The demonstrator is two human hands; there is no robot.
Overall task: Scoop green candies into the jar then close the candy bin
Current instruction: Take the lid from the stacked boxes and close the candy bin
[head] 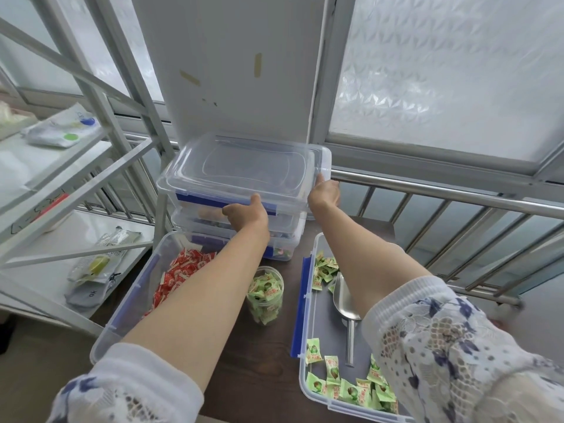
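Observation:
Both my hands grip a clear plastic lid (pixel 244 166) with blue latches, which lies tilted over a stack of closed bins (pixel 283 230) at the back of the table. My left hand (pixel 247 213) holds its front edge and my right hand (pixel 325 193) its right side. A clear jar (pixel 265 296) full of green candies stands uncapped mid-table. To its right the green candy bin (pixel 305 303) stands uncovered, with green candies (pixel 351 389) in its near and far ends. A metal scoop (pixel 345 300) lies inside it, partly hidden by my right forearm.
An uncovered bin of red candies (pixel 128 300) sits at the left under my left forearm. A white metal shelf rack (pixel 100 166) with packets stands further left. A steel railing (pixel 442 193) and frosted windows run behind and to the right of the table.

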